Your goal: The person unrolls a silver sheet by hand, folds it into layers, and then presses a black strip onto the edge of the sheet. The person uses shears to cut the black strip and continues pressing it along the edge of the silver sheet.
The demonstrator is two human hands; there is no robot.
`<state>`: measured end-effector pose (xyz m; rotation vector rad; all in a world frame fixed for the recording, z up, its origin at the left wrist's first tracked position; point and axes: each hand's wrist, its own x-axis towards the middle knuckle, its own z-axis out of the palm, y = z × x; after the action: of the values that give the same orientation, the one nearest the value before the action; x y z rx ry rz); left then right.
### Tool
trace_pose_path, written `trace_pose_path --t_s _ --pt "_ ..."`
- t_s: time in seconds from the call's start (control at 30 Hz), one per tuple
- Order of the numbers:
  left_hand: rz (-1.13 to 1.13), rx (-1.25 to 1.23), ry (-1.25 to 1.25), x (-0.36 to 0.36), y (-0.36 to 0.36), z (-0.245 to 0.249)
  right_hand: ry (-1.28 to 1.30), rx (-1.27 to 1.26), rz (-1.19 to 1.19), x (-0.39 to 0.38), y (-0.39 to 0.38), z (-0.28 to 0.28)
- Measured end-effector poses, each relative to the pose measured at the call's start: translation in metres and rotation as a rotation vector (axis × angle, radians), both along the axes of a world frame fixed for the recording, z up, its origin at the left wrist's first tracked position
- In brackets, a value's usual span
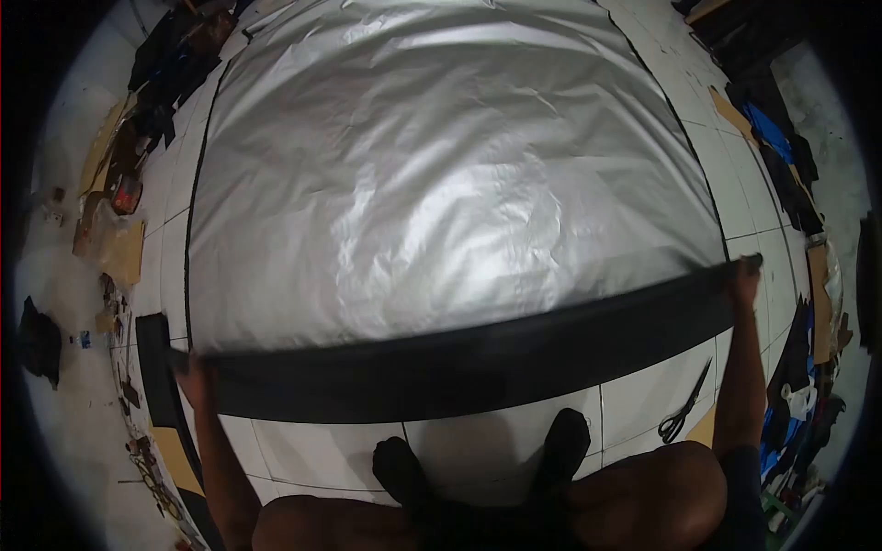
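Observation:
A large silver fabric sheet (441,174) with dark edging lies spread over the floor ahead of me, wrinkled along its middle. Across its near end runs a long black fabric strip (478,363), stretched between my two hands. My left hand (196,378) is closed on the strip's left end. At the right end, held higher in the view, my right hand (746,275) grips the strip's corner. Part of the strip hangs below the held edge toward my feet. The fingertips are partly hidden by the cloth and blurred.
Black-handled scissors (684,409) lie on the white tiled floor (478,450) near my right knee. A dark folded piece (156,367) is by my left hand. Scraps, cardboard and a plastic bag (110,230) line the left wall; blue and black cloth (772,133) lies along the right.

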<state>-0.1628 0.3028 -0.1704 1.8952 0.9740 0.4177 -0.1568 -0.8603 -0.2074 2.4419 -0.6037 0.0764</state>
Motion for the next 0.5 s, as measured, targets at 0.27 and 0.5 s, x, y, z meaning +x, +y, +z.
trace_pose_path --t_s 0.27,0.5 --pt "-0.759 0.830 0.305 -0.068 -0.221 -0.014 -0.178 0.739 0.491 -0.056 0.342 0.032" --pt "-0.885 0.884 0.246 -0.095 -0.240 -0.049 0.034 0.816 0.529 -0.085 0.380 0.016"
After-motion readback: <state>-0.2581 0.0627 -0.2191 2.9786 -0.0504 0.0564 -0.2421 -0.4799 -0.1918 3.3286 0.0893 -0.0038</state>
